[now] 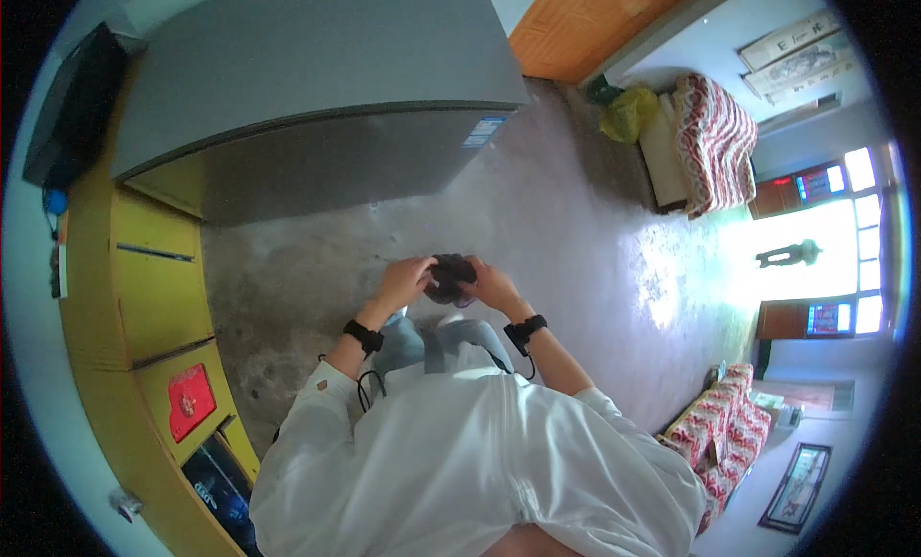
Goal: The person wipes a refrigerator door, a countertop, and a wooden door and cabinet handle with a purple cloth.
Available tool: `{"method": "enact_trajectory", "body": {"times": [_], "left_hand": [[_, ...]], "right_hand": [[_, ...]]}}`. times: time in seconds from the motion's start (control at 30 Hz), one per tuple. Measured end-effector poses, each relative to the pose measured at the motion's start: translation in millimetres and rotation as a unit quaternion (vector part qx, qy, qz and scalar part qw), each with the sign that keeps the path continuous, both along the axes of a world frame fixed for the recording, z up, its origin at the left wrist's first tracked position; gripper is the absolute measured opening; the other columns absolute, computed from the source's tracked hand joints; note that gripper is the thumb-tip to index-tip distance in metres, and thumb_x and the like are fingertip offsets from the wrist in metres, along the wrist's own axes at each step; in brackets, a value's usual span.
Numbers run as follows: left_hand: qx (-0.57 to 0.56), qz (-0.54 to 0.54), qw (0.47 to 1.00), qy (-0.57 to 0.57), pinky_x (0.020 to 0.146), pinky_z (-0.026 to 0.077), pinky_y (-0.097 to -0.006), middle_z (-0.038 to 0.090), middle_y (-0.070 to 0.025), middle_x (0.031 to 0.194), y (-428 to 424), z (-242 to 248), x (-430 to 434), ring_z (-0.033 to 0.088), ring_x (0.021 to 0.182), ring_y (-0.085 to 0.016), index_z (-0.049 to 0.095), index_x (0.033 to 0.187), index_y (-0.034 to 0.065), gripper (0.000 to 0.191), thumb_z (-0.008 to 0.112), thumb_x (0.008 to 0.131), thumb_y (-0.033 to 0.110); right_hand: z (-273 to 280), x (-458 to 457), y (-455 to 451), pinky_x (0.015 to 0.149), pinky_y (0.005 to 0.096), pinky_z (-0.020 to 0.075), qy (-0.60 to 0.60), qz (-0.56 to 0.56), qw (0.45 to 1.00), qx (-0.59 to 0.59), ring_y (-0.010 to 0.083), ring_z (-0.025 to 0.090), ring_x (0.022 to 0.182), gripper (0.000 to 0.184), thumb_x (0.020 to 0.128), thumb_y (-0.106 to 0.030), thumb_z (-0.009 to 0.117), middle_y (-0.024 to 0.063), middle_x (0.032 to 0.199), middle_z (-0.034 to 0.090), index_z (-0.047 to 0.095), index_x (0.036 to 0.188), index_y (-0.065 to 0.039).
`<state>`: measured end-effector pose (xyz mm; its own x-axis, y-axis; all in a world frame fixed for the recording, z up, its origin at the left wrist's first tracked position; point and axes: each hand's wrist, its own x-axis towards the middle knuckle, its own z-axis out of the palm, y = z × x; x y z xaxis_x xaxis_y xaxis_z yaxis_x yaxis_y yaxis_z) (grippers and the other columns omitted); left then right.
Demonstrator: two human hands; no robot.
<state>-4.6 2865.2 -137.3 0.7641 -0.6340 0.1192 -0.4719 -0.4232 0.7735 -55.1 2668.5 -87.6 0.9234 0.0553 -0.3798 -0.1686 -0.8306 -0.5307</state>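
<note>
A small, crumpled dark bundle (452, 278), perhaps thin cloth or a plastic bag, is held up in front of my body above the floor. My left hand (410, 280) grips its left side, with the fingertips curled over the edge. On its right side, my right hand (491, 285) pinches it between thumb and fingers. Most of the bundle shows between the two hands, though its exact kind is too blurred to tell. Each wrist wears a black strap with a small device.
A large grey appliance (324, 53), likely a refrigerator, stands ahead. Along the left runs a yellow wooden cabinet (155, 291). Sofas with red patterned covers (716, 147) stand at right, with a yellow bag (627, 116) beside one. A person (790, 253) stands in the bright doorway.
</note>
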Motion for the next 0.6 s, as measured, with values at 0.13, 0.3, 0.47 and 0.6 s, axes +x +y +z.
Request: {"method": "enact_trajectory", "body": {"times": [0.13, 0.3, 0.47, 0.6], "left_hand": [[0.070, -0.052, 0.996, -0.017, 0.070, 0.044, -0.0379, 0.058, -0.0101, 0.092, -14.2, 14.4, 4.7, 0.054, 0.084, -0.029, 0.049, 0.106, 0.0085, 0.037, 0.058, 0.072, 0.018], [-0.005, -0.034, 0.999, 0.004, 0.073, 0.043, -0.0369, 0.056, -0.0116, 0.097, -51.6, 25.2, 8.8, 0.054, 0.086, -0.029, 0.047, 0.108, 0.0062, 0.043, 0.061, 0.070, 0.021], [-0.041, -0.042, 0.998, -0.014, 0.075, 0.043, -0.0365, 0.055, -0.0135, 0.097, -105.1, 42.6, 38.7, 0.053, 0.087, -0.030, 0.048, 0.106, 0.0048, 0.042, 0.061, 0.070, 0.021], [-0.041, -0.085, 0.994, -0.045, 0.075, 0.043, -0.0371, 0.055, -0.0132, 0.098, -158.0, 43.1, 48.1, 0.053, 0.088, -0.030, 0.048, 0.106, 0.0051, 0.042, 0.061, 0.070, 0.021]], "right_hand": [[-11.5, -8.5, -13.7, 0.064, 0.0420, 0.0436, 0.015, 0.026, 0.999, -0.032, 0.0359, 0.056, 0.076, 0.043, 0.073, -0.023, 0.057, 0.0176, 0.085, 0.058, 0.041, 0.110, -0.009], [-17.2, -9.0, -26.2, 0.064, 0.0420, 0.0430, 0.010, -0.008, 0.999, 0.041, 0.0359, 0.055, 0.076, 0.042, 0.073, -0.023, 0.057, 0.0185, 0.084, 0.058, 0.040, 0.109, -0.008], [5.3, 8.4, -67.7, 0.064, 0.0390, 0.0439, -0.053, -0.096, 0.988, 0.108, 0.0345, 0.056, 0.076, 0.036, 0.074, -0.025, 0.055, 0.0166, 0.084, 0.058, 0.045, 0.104, -0.007], [7.7, 9.3, -119.4, 0.063, 0.0366, 0.0442, -0.050, -0.118, 0.988, 0.088, 0.0319, 0.057, 0.074, 0.034, 0.075, -0.024, 0.055, 0.0164, 0.083, 0.059, 0.046, 0.103, -0.006]]}}
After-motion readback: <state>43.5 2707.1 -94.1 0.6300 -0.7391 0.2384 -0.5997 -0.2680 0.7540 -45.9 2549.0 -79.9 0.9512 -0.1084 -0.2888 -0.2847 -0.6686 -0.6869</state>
